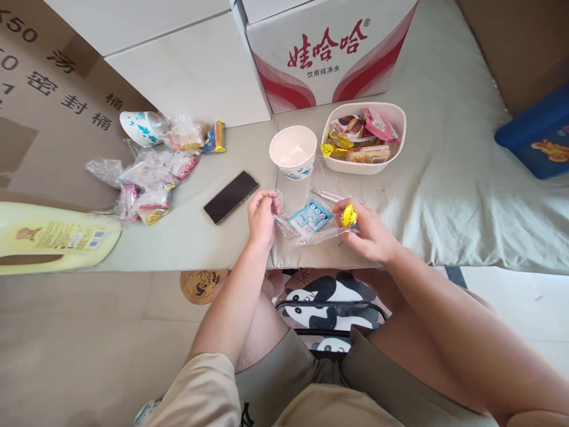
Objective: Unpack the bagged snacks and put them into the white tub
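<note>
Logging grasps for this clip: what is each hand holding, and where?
Left hand pinches the clear bag by its left edge. Right hand holds a yellow candy at the fingertips.

Both my bare forearms reach forward from my lap, elbows bent, wrists level and near each other. My left hand [262, 216] is curled, fingertips pinched together at the top. My right hand [368, 231] is turned inward, thumb and forefinger closed in a pinch, the other fingers loosely folded.
</note>
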Demonstrator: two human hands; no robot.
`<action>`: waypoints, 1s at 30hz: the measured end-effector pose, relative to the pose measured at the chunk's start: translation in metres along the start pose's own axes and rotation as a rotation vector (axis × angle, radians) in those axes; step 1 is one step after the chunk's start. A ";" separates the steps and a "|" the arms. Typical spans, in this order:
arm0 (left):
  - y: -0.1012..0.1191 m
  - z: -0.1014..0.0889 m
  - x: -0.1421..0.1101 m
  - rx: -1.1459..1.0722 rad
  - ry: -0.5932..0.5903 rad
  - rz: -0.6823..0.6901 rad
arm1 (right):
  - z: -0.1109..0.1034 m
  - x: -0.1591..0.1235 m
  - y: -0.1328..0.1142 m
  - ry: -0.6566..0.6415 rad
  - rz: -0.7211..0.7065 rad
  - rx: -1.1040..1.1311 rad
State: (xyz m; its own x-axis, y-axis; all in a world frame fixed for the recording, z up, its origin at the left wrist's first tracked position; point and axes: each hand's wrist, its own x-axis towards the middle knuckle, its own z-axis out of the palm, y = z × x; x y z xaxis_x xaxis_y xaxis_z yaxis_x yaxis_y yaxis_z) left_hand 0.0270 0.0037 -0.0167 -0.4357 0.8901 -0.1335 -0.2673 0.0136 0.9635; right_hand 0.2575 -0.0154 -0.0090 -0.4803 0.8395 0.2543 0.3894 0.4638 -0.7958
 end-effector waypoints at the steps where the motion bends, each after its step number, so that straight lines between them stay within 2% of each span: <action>1: 0.000 0.000 0.000 0.002 -0.004 0.001 | 0.000 0.000 0.001 -0.012 -0.015 0.009; 7: -0.005 -0.002 0.001 0.026 -0.038 0.039 | -0.001 0.000 0.002 -0.081 -0.074 0.049; 16: -0.006 -0.003 0.000 0.071 -0.059 0.057 | 0.007 0.002 0.001 -0.087 0.043 -0.174; 21: -0.005 -0.003 -0.001 0.086 -0.052 0.049 | 0.006 0.003 0.001 -0.060 0.064 -0.117; 25: -0.005 -0.003 -0.001 0.075 -0.062 0.057 | 0.003 0.003 -0.002 0.001 0.146 -0.051; 30: -0.006 -0.003 0.000 0.100 -0.057 0.060 | 0.002 0.004 -0.007 0.099 0.340 0.067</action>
State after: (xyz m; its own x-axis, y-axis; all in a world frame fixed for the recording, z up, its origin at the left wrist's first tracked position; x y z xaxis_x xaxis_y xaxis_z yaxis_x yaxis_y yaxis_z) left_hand 0.0265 0.0022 -0.0227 -0.3982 0.9151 -0.0638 -0.1539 0.0019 0.9881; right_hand 0.2517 -0.0157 -0.0032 -0.2522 0.9675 0.0188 0.4598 0.1369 -0.8774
